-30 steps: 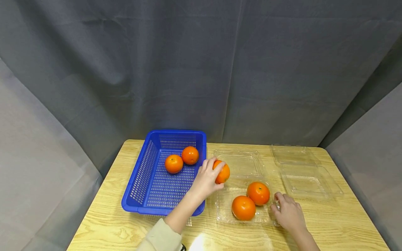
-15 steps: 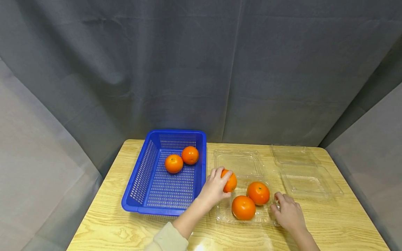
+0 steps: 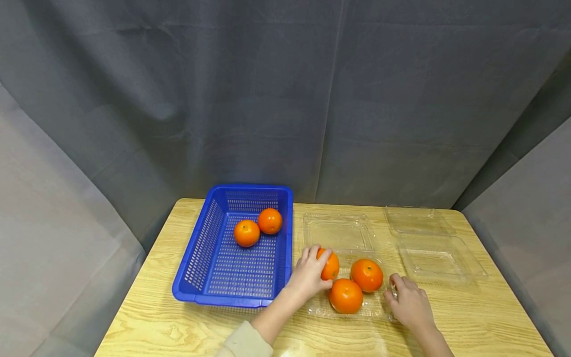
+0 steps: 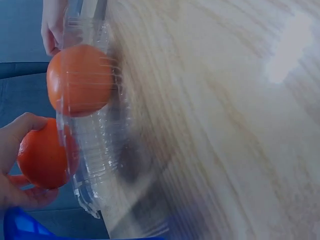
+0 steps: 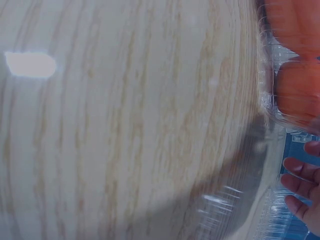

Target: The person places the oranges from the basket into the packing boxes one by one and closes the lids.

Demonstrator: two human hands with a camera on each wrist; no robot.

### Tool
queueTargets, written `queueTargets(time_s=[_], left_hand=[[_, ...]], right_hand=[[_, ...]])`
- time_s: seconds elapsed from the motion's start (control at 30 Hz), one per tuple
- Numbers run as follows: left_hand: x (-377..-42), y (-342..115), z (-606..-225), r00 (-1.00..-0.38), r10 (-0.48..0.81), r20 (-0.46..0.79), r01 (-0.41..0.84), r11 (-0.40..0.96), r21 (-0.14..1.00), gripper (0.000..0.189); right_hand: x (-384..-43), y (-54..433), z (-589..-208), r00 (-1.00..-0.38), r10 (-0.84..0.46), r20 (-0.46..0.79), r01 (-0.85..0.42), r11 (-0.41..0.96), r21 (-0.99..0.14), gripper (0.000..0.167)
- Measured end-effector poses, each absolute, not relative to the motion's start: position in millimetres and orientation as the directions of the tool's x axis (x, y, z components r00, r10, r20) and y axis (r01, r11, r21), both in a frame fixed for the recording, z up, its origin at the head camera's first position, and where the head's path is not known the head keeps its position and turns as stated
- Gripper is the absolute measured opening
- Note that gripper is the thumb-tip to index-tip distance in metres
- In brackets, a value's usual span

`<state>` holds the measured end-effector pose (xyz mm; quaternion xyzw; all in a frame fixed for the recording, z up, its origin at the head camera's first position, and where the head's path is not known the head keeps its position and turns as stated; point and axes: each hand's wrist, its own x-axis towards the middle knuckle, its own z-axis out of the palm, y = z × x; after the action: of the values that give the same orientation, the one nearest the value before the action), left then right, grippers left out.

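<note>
My left hand [image 3: 310,275] grips an orange [image 3: 330,266] over the left part of a clear plastic clamshell box [image 3: 321,310]; in the left wrist view, fingers and thumb curl round this orange [image 4: 45,155]. Two more oranges sit in the box, the front one [image 3: 346,296] and one behind it to the right [image 3: 367,275]. At the box's right edge is my right hand [image 3: 410,302], its fingers loosely bent. The right wrist view shows those fingers [image 5: 300,185] spread beside the box wall, with nothing held between them. The box's raised lid [image 3: 341,233] lies folded back behind it.
A blue plastic basket [image 3: 189,297] stands to the left with two oranges, one nearer [image 3: 247,233] and one farther back [image 3: 270,221]. Another clear clamshell box [image 3: 439,260] lies unfolded at the right on the wooden table [image 3: 499,317]. Grey curtains [image 3: 250,99] hang behind.
My left hand has carried its orange right and toward me, from beside the basket's rim to the other two oranges in the clear box. The right hand has stayed put.
</note>
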<state>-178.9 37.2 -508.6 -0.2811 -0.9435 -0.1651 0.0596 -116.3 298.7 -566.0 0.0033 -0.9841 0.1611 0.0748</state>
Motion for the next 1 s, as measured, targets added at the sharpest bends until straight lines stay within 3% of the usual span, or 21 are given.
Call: queueTargets(time_s=[0.5, 1.0], left_hand=[[-176.5, 42.7, -520.7, -0.857, 0.504, 0.105, 0.513, 0.818, 0.261, 0.072], [-176.6, 52.9, -534.1, -0.878, 0.462, 0.122, 0.478, 0.848, 0.229, 0.070]], right_hand=[[-116.1, 299.2, -567.1, -0.989, 0.017, 0.149, -0.032, 0.946, -0.322, 0.018], [-117.0, 299.2, -566.7, -0.990, 0.012, 0.142, -0.034, 0.947, -0.320, 0.017]])
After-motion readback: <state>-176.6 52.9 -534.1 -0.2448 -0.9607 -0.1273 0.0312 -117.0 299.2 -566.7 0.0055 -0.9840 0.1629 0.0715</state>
